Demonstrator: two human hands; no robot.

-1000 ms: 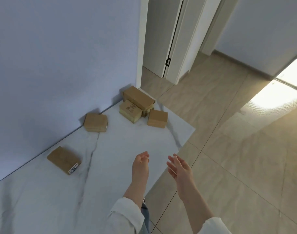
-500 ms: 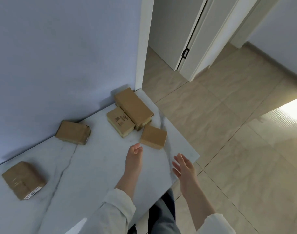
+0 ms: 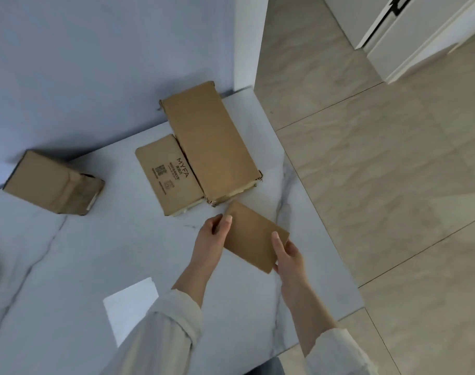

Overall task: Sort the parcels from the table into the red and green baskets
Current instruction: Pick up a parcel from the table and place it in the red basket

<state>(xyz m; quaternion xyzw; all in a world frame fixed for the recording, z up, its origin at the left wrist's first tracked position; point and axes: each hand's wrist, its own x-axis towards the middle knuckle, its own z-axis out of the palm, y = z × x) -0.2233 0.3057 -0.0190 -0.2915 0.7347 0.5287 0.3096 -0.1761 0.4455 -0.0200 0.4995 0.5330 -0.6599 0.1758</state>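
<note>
Your L hand (image 3: pixel 210 239) & R hand (image 3: pixel 289 254) each pinch the small flat parcel (image 3: pixel 254 239) at opposite edges, thumbs on top. 3 other parcels (image 3: pixel 212 142) lie on the table (image 3: pixel 95 266).

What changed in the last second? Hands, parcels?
Both hands reached forward and took hold of the small parcel: left hand at its far-left corner, right hand at its near-right edge. The printed parcel, long parcel and left parcel stayed put.

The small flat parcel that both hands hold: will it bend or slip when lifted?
Probably stiff: the small flat parcel is cardboard with straight edges. Likely light, since the left hand and right hand pinch it only at the edges. Its plain surface may be slippery.
</note>
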